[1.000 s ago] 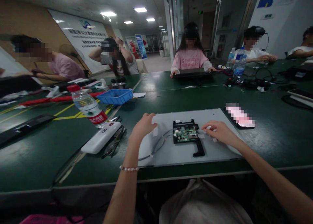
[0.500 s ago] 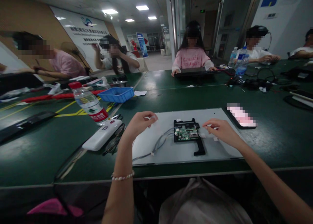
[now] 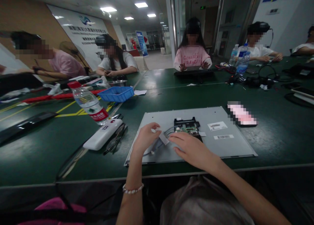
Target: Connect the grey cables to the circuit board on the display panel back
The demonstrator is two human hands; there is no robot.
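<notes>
A flat grey display panel (image 3: 235, 149) lies on the table in front of me. On its middle sits a black bracket (image 3: 185, 122) with a green circuit board (image 3: 187, 129), partly covered by my right hand. Grey cables (image 3: 169, 130) run left from the board. My left hand (image 3: 144, 140) is over the panel's left part, thumb and fingers pinched on a small white strip, apparently tape (image 3: 164, 139). My right hand (image 3: 193, 149) reaches across the board's near side, its fingers stretched out and thumb apart. Its fingertips are at the strip's right edge; whether they touch it is unclear.
Left of the panel lie eyeglasses (image 3: 116, 138), a white power bank (image 3: 103, 135), a water bottle (image 3: 89, 103) and a blue basket (image 3: 117, 94). A phone (image 3: 242, 114) lies on the right. Several people sit around the green table (image 3: 157, 102).
My right hand has moved left from beside the bracket to the cables, uncovering labels on the panel. My left hand has come down and slightly right. The white strip now shows between them.
</notes>
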